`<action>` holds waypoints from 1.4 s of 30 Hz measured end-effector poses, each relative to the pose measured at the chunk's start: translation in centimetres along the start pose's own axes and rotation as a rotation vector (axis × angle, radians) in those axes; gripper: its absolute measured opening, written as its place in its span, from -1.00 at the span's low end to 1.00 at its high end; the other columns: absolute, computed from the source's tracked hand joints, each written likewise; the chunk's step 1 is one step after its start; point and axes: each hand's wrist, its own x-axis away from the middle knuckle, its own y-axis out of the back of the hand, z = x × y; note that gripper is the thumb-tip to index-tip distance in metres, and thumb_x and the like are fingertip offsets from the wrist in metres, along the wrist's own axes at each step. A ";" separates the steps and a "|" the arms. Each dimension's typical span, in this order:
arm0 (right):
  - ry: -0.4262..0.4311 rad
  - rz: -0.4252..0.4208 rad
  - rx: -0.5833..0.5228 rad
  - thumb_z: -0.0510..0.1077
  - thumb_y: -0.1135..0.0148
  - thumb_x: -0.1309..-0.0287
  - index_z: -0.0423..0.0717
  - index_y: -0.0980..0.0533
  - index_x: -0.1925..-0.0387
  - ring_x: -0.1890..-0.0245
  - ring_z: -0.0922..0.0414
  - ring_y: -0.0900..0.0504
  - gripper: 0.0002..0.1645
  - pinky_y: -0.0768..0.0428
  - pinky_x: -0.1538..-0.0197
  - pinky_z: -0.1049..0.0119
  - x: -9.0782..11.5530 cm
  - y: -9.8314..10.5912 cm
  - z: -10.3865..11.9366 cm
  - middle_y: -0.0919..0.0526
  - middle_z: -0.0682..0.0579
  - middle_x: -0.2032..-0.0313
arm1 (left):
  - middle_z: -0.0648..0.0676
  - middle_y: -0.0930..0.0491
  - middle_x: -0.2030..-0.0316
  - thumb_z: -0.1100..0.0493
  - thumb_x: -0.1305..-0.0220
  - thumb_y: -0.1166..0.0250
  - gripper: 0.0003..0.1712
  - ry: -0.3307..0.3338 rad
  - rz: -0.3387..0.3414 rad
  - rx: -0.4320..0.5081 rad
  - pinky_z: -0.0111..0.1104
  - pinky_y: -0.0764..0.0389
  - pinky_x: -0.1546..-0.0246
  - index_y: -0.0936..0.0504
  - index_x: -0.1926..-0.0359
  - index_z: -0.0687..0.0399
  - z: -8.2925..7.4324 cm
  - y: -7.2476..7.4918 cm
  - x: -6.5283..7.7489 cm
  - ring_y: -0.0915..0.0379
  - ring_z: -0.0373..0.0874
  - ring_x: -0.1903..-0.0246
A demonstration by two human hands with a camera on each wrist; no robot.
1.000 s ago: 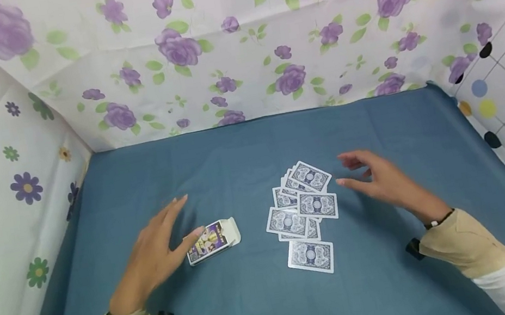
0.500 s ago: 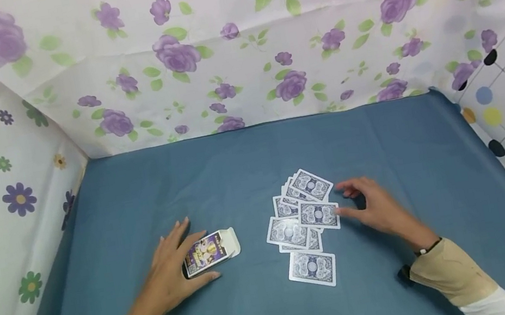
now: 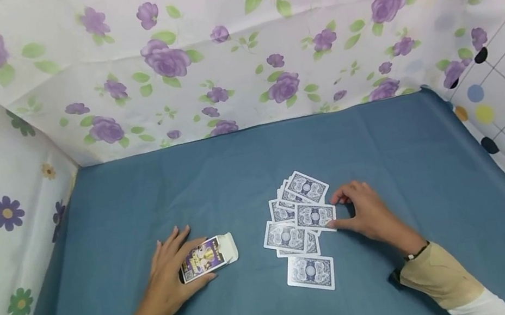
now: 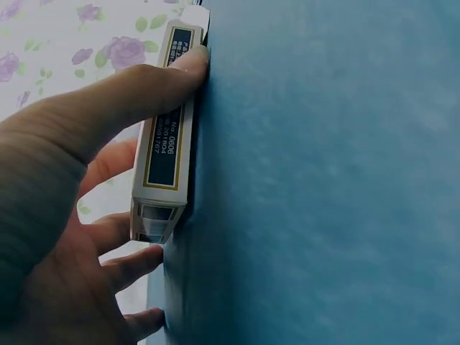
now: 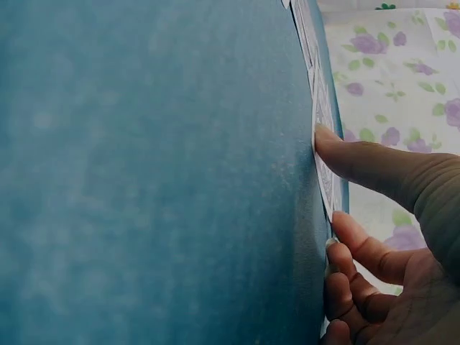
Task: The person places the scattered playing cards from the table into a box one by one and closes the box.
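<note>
My left hand [image 3: 168, 278] grips a purple-fronted playing card box [image 3: 203, 259], fingers along its far side and thumb along its near side. In the left wrist view the thumb [image 4: 188, 70] presses the box's dark printed side [image 4: 164, 147], and the other fingers reach past its far edge. On the right, my right hand [image 3: 365, 211] holds a blue-backed playing card [image 3: 315, 216] by its right end, thumb at the lower corner and index finger at the upper one. The right wrist view shows the thumb [image 5: 334, 147] on the card's edge, remaining fingers curled beside it.
Several more face-down cards overlap around the held one, fanned out behind it [image 3: 306, 186] and to its left [image 3: 285, 236]. One separate card [image 3: 310, 273] lies nearer me. A blue cloth [image 3: 216, 179] covers the table, with flowered sheets [image 3: 215, 80] behind and at the sides.
My left hand has come down around the card box, from above it to gripping its sides. My right hand has moved left and nearer, from beside the cards onto one card's end.
</note>
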 end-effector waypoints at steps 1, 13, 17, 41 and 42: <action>-0.007 0.000 -0.001 0.12 -0.62 0.25 -0.04 -0.52 0.24 0.23 0.06 -0.32 -0.41 -0.30 0.11 0.13 0.0 0.0 0.0 -0.44 -0.02 0.27 | 0.19 -0.24 -0.43 -0.29 0.04 -0.47 -0.21 0.000 0.004 0.000 0.24 0.20 -0.32 -0.52 -0.26 -0.29 -0.1 0.0 -0.2 0.07 0.24 -0.46; 0.002 -0.081 -0.269 -0.12 -0.49 -0.02 -0.12 -0.44 0.27 0.29 0.07 -0.42 -0.63 -0.32 0.22 0.27 0.2 0.0 -1.0 -0.53 -0.01 0.35 | 0.07 -0.50 -0.21 -0.11 -0.01 -0.52 -0.18 -0.071 0.012 0.075 0.02 -0.38 -0.11 -0.48 -0.32 -0.14 -2.1 0.7 -3.7 -0.43 0.00 -0.14; -0.046 -0.037 -0.502 -0.17 -0.40 -0.13 -0.23 -0.44 0.24 0.42 0.10 -0.53 -0.69 -0.43 0.37 0.33 0.0 0.5 -1.2 -0.61 -0.09 0.40 | 0.03 -0.55 -0.12 -0.12 -0.01 -0.51 -0.17 -0.091 0.013 0.091 -0.15 -0.46 0.12 -0.47 -0.33 -0.15 -2.7 1.2 -4.9 -0.45 -0.14 0.08; 0.005 -0.119 -0.859 -0.13 -0.29 -0.25 -0.27 -0.42 -0.05 0.47 -0.12 -0.44 -0.57 -0.53 0.31 0.21 -7.0 5.3 7.2 -0.62 -0.13 0.37 | -0.05 -0.52 -0.02 -0.15 -0.03 -0.49 -0.18 -0.134 0.034 0.208 -0.19 -0.46 0.22 -0.45 -0.34 -0.17 -6.6 2.1 -10.6 -0.37 -0.15 0.20; 0.011 -0.121 -0.872 -0.14 -0.30 -0.25 -0.27 -0.42 -0.05 0.48 -0.10 -0.45 -0.57 -0.52 0.31 0.21 -7.2 5.2 7.5 -0.62 -0.13 0.38 | -0.05 -0.52 -0.03 -0.15 -0.03 -0.49 -0.18 -0.137 0.036 0.214 -0.19 -0.46 0.21 -0.45 -0.34 -0.17 -6.7 2.0 -10.7 -0.38 -0.15 0.20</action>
